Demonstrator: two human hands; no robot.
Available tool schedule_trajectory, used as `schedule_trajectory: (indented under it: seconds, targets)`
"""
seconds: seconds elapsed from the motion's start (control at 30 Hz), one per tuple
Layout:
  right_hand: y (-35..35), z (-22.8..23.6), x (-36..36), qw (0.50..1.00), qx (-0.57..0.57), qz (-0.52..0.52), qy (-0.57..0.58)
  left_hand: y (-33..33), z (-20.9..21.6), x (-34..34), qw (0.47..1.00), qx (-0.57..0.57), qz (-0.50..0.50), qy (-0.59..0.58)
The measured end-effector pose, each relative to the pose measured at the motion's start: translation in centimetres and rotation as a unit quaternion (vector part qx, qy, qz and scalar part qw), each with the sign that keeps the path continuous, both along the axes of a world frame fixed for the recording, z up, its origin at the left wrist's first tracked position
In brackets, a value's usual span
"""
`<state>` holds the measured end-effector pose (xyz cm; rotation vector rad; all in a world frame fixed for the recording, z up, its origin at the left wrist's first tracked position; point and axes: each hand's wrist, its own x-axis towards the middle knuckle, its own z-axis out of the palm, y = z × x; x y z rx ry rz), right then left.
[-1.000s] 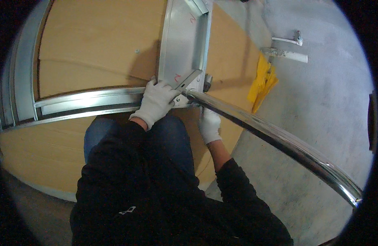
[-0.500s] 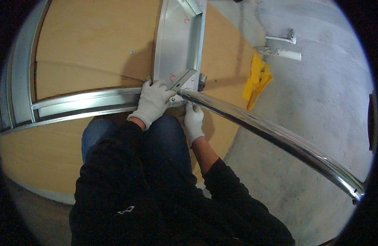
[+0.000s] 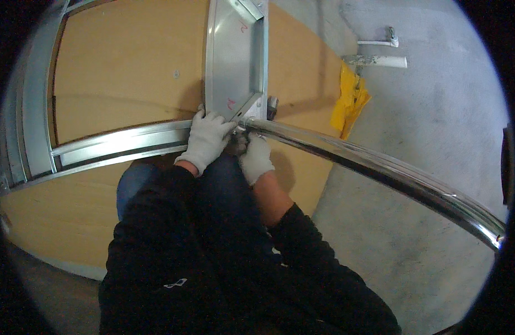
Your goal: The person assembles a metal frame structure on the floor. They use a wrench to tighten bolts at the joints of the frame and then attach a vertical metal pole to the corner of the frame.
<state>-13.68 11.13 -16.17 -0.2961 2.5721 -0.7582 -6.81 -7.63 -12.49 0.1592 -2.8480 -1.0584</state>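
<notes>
My left hand (image 3: 206,140), in a white work glove, grips the corner of a silver metal frame (image 3: 129,138), where the lower rail meets a wide sheet-metal panel (image 3: 232,61). A short diagonal brace (image 3: 248,107) crosses that corner by its fingertips. Just below a shiny round metal tube (image 3: 352,151), my gloved right hand (image 3: 257,157) is closed, its fingertips against a small dark grey fitting (image 3: 237,144) under the joint. What exactly its fingers pinch is hidden. The tube's near end meets the frame corner between both hands.
Large brown board (image 3: 129,67) lies beneath the frame. Another dark fitting (image 3: 272,107) sits by the panel's right edge. To the right are a crumpled yellow sheet (image 3: 349,100), a white pipe (image 3: 383,61) and a grey concrete surface (image 3: 414,128). My knees are under the joint.
My right hand has moved a little left and in under the joint, and the dark fitting now shows beside its fingers. The tube's far end appears higher. My left hand keeps its place.
</notes>
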Motion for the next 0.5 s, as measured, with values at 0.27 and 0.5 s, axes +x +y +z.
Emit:
schedule_trajectory:
  seconds: [0.27, 0.5]
  targets:
    - [-3.3, 7.4, 1.1, 0.876, -0.230, -0.322, -0.277, -0.7, -1.0, 1.1, 1.000, 0.019, -0.002, 0.009]
    - [-3.9, 8.7, 1.5, 0.883, -0.240, -0.349, -0.201, -0.7, -1.0, 1.1, 0.999, 0.028, 0.008, 0.026]
